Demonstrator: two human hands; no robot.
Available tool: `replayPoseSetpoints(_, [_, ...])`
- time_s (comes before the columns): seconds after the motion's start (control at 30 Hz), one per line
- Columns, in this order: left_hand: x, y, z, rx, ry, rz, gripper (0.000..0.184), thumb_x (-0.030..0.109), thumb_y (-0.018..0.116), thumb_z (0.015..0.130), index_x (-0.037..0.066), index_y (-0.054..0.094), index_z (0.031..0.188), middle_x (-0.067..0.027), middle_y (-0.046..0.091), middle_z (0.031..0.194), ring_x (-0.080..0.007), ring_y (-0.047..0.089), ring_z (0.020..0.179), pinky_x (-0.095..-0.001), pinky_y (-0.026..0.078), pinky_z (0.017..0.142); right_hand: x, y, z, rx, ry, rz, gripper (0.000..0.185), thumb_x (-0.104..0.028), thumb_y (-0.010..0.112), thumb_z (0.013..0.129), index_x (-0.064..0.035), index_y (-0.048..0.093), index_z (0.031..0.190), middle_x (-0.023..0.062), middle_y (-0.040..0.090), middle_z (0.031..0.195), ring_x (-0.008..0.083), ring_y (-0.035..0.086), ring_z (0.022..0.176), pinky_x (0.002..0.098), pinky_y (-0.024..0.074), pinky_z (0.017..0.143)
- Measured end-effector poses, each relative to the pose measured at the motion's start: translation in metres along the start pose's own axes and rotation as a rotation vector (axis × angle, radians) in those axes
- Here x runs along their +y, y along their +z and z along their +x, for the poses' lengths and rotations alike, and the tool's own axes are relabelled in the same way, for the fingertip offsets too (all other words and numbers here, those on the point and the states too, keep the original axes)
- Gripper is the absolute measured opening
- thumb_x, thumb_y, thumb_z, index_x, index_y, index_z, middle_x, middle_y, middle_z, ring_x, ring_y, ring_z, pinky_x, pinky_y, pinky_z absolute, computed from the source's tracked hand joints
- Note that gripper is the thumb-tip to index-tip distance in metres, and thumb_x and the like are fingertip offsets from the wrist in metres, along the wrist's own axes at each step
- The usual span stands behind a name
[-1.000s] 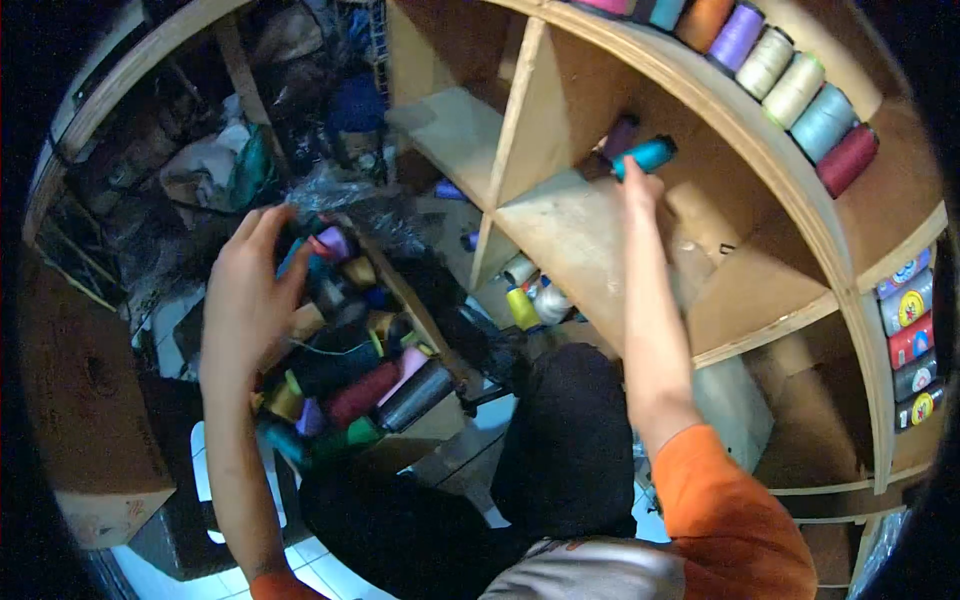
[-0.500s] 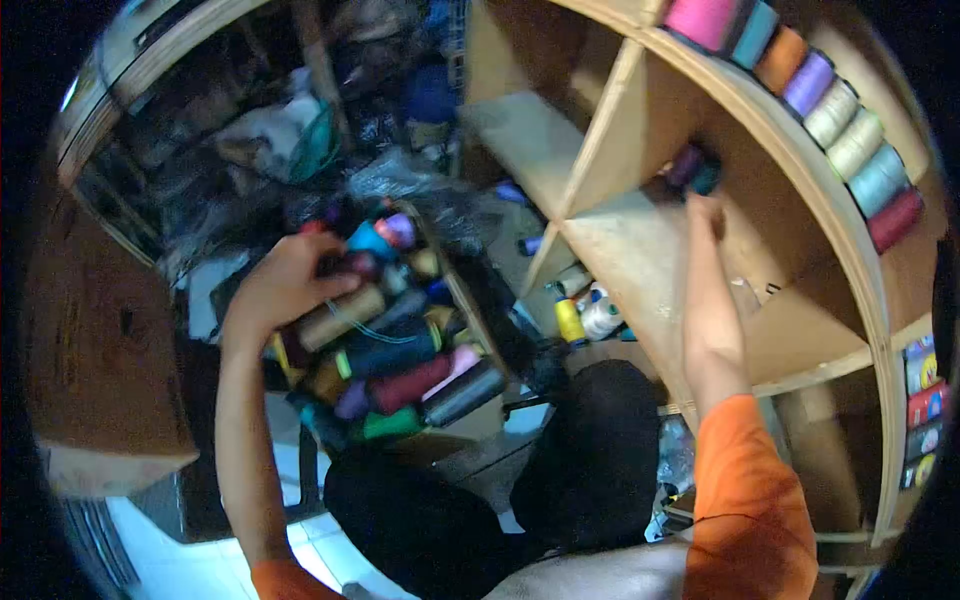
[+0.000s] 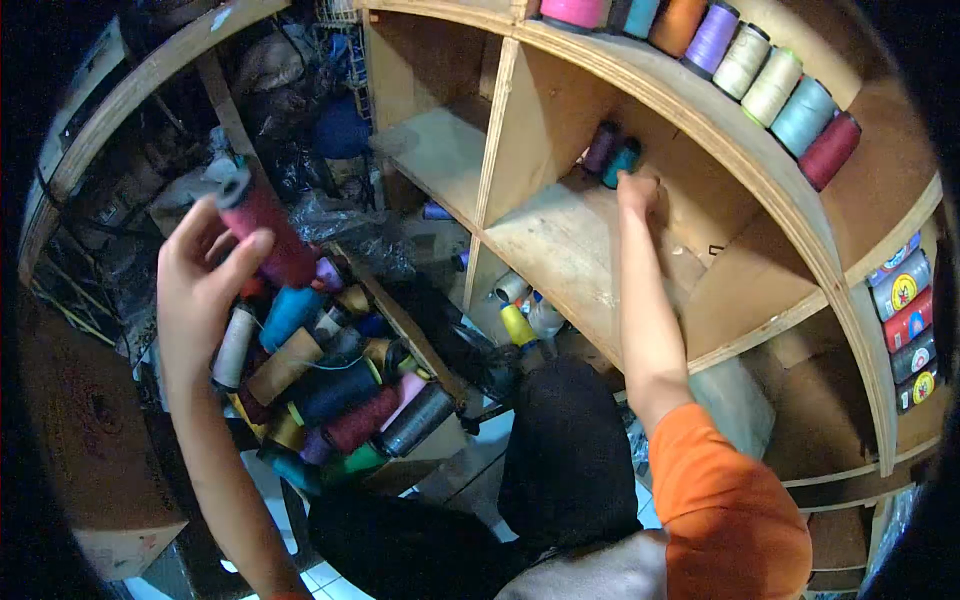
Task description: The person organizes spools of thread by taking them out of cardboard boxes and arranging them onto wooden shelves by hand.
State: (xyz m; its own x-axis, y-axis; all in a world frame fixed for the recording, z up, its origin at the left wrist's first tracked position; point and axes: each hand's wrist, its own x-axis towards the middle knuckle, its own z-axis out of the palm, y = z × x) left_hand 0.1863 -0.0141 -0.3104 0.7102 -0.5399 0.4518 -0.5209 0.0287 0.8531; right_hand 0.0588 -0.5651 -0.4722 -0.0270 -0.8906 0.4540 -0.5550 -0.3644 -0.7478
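Observation:
My left hand [image 3: 198, 285] is closed around a dark red thread spool [image 3: 272, 238], lifted at a tilt above a box [image 3: 402, 328] heaped with thread spools of many colours. In that heap a blue spool [image 3: 291, 318], a white spool [image 3: 234, 347] and a navy spool [image 3: 338, 392] lie at angles. Over on the right, my right hand [image 3: 638, 192] reaches into a wooden shelf compartment, its fingers closed at the near end of a teal thread spool [image 3: 622, 162]. Close beside that one, a dark purple spool [image 3: 601, 147] stands against the back.
Thread spools line the curved top shelf [image 3: 690, 90], with a maroon one [image 3: 831, 150] at the end. Labelled spools [image 3: 908, 320] sit at far right. A yellow spool [image 3: 518, 325] lies under the compartment. Clear plastic [image 3: 350, 235] lies behind the box.
My left hand has lifted the dark red spool up out of the box. My right hand remains at the teal spool in the compartment. The whole view has shifted.

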Motion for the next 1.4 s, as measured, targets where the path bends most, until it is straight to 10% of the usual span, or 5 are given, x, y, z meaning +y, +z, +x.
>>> replayPoseSetpoints(0.33, [0.033,0.098,0.039,-0.108,0.172,0.227,0.036,0.022,0.073,0.076,-0.001,0.063,0.101,-0.0062,0.066,0.086,-0.0105,0.061,0.078,-0.0245,0.049,0.071,-0.208,-0.156,-0.197,-1.173,-0.588,0.834,0.045,-0.013,0.075,0.074,0.0015,0.057,0.112,0.0081,0.065,0.097,0.0126,0.059,0.090,0.0296,0.0478,0.080])
replayPoseSetpoints(0.47, [0.016,0.100,0.029,-0.133,0.162,0.074,0.038,0.020,0.073,0.077,-0.001,0.062,0.107,-0.0082,0.065,0.094,-0.0107,0.061,0.079,-0.0226,0.048,0.072,-0.189,-0.149,-0.197,-1.133,-0.422,0.937,0.047,-0.014,0.076,0.073,0.0031,0.056,0.112,0.0095,0.065,0.099,0.0135,0.061,0.089,0.0271,0.0481,0.080])
replayPoseSetpoints(0.77, [-0.088,-0.007,-0.013,-0.172,-0.014,0.997,0.034,0.015,0.067,0.076,-0.004,0.058,0.102,-0.0223,0.057,0.103,-0.0373,0.058,0.090,-0.0402,0.048,0.077,-0.024,-0.044,-0.076,0.227,0.008,0.433,0.032,-0.020,0.070,0.078,0.0015,0.055,0.097,0.0170,0.064,0.091,0.0293,0.061,0.088,0.0364,0.0443,0.081])
replayPoseSetpoints(1.03, [-0.094,-0.041,-0.032,-0.179,-0.394,0.992,0.036,0.007,0.058,0.075,0.003,0.057,0.111,-0.0223,0.063,0.095,-0.0383,0.060,0.092,-0.0423,0.048,0.077,-0.003,-0.023,-0.024,0.041,0.166,-0.140,0.052,-0.026,0.074,0.069,-0.0010,0.052,0.109,0.0221,0.062,0.101,0.0366,0.058,0.101,0.0426,0.0467,0.086])
replayPoseSetpoints(1.4, [-0.093,-0.053,-0.039,-0.052,-0.216,0.933,0.047,0.003,0.062,0.073,0.004,0.052,0.119,-0.0214,0.062,0.105,-0.0333,0.061,0.098,-0.0382,0.048,0.081,0.046,-0.001,0.007,0.053,0.053,-0.253,0.041,-0.031,0.078,0.064,-0.0035,0.064,0.092,0.0195,0.065,0.094,0.0344,0.063,0.091,0.0420,0.0489,0.080])
